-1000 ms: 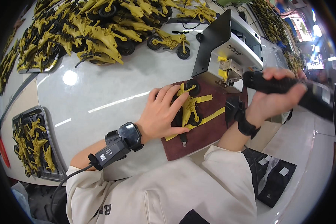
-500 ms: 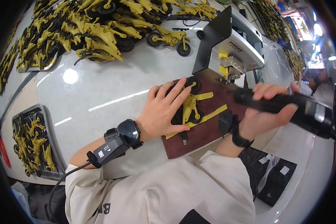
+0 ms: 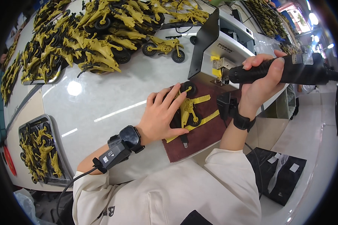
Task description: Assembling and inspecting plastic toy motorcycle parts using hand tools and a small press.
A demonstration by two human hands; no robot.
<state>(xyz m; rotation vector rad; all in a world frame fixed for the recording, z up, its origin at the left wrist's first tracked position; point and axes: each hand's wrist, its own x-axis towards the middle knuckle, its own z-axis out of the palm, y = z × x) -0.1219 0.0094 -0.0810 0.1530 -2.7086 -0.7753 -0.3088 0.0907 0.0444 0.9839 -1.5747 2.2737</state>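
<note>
My left hand (image 3: pixel 164 114) lies flat, pressing the yellow toy bike (image 3: pixel 187 108) onto the brown mat (image 3: pixel 206 137). Right hand (image 3: pixel 260 80) at 2 o'clock is clenched round the black power tool (image 3: pixel 289 69). If the tip slips, it'll prob hit my fingers (image 3: pixel 176 98) b/c they're touching the bike.

You have open room on the pale glossy tabletop (image 3: pixel 101 101) left of the dark red felt mat (image 3: pixel 206 135). The heap of yellow plastic toy motorbikes (image 3: pixel 97 33) blocks the far side, the white-and-black boxy machine (image 3: pixel 221 45) walls the mat's far edge, and the metal tray of yellow parts (image 3: pixel 41 150) fills the near left.
</note>
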